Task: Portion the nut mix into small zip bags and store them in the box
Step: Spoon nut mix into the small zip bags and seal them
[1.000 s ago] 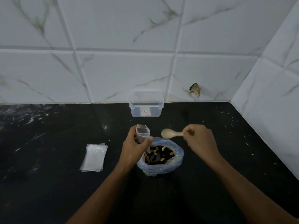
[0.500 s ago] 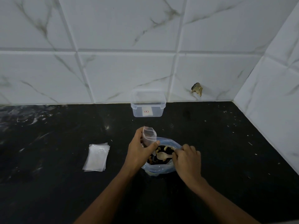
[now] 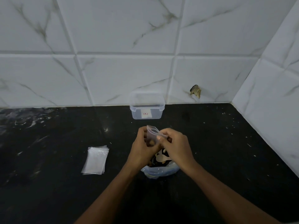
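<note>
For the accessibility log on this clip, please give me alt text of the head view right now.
Both hands hold a small zip bag over an open bag of nut mix, the left hand gripping its side and the right hand pinching its top edge. A spoon lies in the mix; spare zip bags lie left, a clear box by the wall.

The surface point(image 3: 48, 191) is seen as black, flecked with white specks. The wall tiles point(image 3: 121, 29) are shown white with grey-brown veining. The box point(image 3: 146, 110) at 12 o'clock is clear with a white label marked in red. The zip bags point(image 3: 95, 160) are translucent white; the spoon point(image 3: 162, 157) is pale beige.
</note>
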The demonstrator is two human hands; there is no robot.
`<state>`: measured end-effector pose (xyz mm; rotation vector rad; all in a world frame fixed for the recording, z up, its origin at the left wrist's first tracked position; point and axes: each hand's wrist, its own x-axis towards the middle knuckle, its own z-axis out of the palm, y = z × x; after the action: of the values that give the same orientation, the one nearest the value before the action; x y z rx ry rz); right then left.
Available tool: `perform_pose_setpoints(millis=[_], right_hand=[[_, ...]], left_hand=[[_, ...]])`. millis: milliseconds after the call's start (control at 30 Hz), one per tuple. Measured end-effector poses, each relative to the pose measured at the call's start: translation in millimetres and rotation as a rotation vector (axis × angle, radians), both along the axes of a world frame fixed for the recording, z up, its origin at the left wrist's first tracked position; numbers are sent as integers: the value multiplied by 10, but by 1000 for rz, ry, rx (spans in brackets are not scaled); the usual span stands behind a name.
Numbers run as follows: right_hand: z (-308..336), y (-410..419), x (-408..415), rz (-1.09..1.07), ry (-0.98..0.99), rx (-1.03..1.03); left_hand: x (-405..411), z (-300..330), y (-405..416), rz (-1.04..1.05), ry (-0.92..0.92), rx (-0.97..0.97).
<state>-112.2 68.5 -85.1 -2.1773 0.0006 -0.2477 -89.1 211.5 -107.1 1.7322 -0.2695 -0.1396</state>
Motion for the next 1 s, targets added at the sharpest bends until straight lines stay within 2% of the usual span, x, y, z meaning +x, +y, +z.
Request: perform_pose_setpoints(millis=[167, 467, 667, 1000], right_hand=[[80, -157, 82, 31, -15, -6], [174, -197, 177, 169, 32, 50], [197, -150, 195, 177, -26, -1], [257, -162, 231, 220, 35, 61]], left_hand=[[102, 87, 148, -45, 35, -106], [180, 192, 156, 2, -34, -89], [172, 195, 156, -4, -79, -47], [181, 241, 165, -28, -82, -42]])
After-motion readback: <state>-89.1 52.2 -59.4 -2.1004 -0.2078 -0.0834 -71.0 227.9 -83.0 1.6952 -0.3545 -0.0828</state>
